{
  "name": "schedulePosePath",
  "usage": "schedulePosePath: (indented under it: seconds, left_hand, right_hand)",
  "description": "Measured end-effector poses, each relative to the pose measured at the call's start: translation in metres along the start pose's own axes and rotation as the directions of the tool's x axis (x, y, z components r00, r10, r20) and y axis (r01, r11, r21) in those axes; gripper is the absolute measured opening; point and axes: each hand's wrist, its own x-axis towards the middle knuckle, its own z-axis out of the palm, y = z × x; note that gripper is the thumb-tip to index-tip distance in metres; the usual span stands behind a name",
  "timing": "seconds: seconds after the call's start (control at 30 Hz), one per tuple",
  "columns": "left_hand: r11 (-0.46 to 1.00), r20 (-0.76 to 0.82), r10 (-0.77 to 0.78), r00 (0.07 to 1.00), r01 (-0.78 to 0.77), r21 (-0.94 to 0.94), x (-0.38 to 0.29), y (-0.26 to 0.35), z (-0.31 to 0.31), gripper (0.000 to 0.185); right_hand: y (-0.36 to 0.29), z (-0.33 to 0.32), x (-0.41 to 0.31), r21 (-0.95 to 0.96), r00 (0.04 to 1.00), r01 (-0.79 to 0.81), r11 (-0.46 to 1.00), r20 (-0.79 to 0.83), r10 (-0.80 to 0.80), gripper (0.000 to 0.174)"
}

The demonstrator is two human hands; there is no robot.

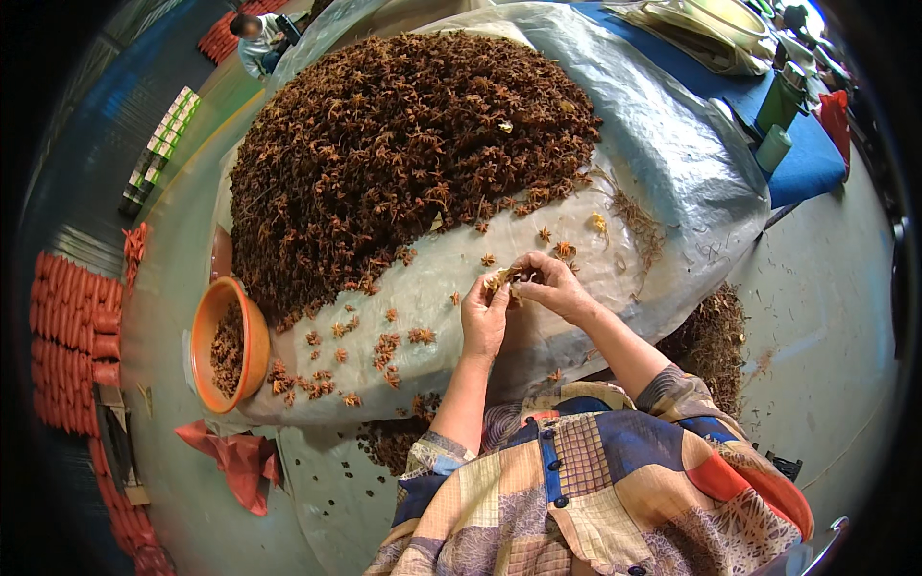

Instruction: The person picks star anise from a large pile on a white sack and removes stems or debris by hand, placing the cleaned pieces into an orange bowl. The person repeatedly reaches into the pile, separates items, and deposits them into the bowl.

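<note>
Close together over the near edge of the plastic-covered table, my left hand (482, 320) and my right hand (558, 289) pinch a pale, crumpled dry piece (495, 280), perhaps a leaf. My fingers partly cover it, and a darker bit shows at the right fingertips. Beyond them rises a large heap of dried star anise (410, 137). A few single star anise (565, 249) lie just past my right hand. More loose star anise (385, 349) are scattered to the left of my left hand on the plastic sheet (446, 263).
An orange plastic bowl (259, 353) holding star anise stands at the table's left end. Thin stalks (639, 223) lie to the right. Brown debris (709, 338) is piled on the floor. A blue table (807, 173) bears bottles. Red sacks (65, 345) are stacked left; a person (261, 47) is far left.
</note>
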Motion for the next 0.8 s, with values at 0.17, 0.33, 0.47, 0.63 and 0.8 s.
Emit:
schedulePosePath:
  seconds: [0.17, 0.33, 0.47, 0.63, 0.8]
  left_hand:
    - [0.963, 0.062, 0.035, 0.997, -0.051, 0.264, -0.01, 0.001, -0.003, 0.01]
    - [0.974, 0.045, 0.106, 0.993, -0.113, 0.197, -0.016, 0.006, 0.002, 0.007]
    - [0.961, 0.085, -0.074, 0.994, 0.094, -0.262, -0.02, 0.01, 0.006, 0.011]
    - [0.921, 0.104, -0.195, 0.975, 0.218, -0.321, -0.016, 0.018, 0.011, 0.008]
    - [0.861, 0.222, 0.17, 0.96, -0.254, 0.44, -0.016, 0.025, 0.04, 0.007]
  right_hand:
    - [-0.007, -0.001, -0.009, -0.114, 0.993, 0.091, 0.989, -0.066, -0.099, 0.014]
    - [-0.005, 0.007, -0.021, -0.343, 0.927, 0.279, 0.897, -0.149, -0.345, 0.014]
    - [-0.009, 0.01, -0.028, -0.317, 0.928, 0.229, 0.92, -0.214, -0.305, 0.009]
    - [-0.03, 0.001, -0.042, -0.593, 0.838, 0.369, 0.716, -0.122, -0.532, 0.013]
    - [-0.047, -0.021, -0.068, -0.711, 0.78, 0.357, 0.605, -0.129, -0.612, 0.013]
